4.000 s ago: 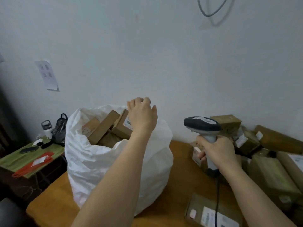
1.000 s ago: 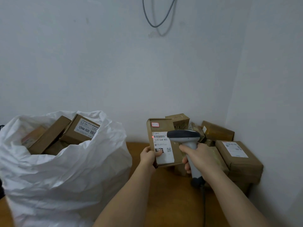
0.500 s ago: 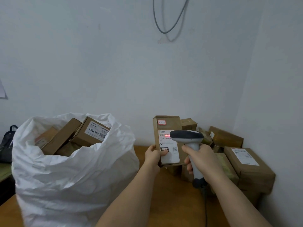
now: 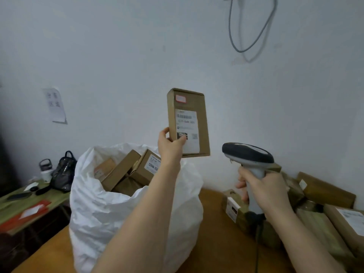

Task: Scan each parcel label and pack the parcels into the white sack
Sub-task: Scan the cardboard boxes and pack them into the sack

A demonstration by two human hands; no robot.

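My left hand [image 4: 169, 147] grips the lower left corner of a flat brown parcel [image 4: 188, 123], held upright in the air above the right side of the white sack [image 4: 102, 209]. Its white label and small pink sticker face me. The sack stands open on the wooden table [image 4: 216, 243] with several brown parcels [image 4: 126, 172] inside. My right hand [image 4: 264, 192] grips the handle of a grey and black barcode scanner [image 4: 247, 157], to the right of the held parcel and apart from it.
A pile of brown parcels [image 4: 323, 209] lies at the right, against the wall corner. A low green side table [image 4: 25, 205] at the left carries a black bag [image 4: 64, 174], a bottle, a phone and red envelopes. A cable [image 4: 248, 30] hangs on the wall.
My left hand has lifted the parcel up and to the left, away from the scanner and over the sack. The red scan line is gone from the label.
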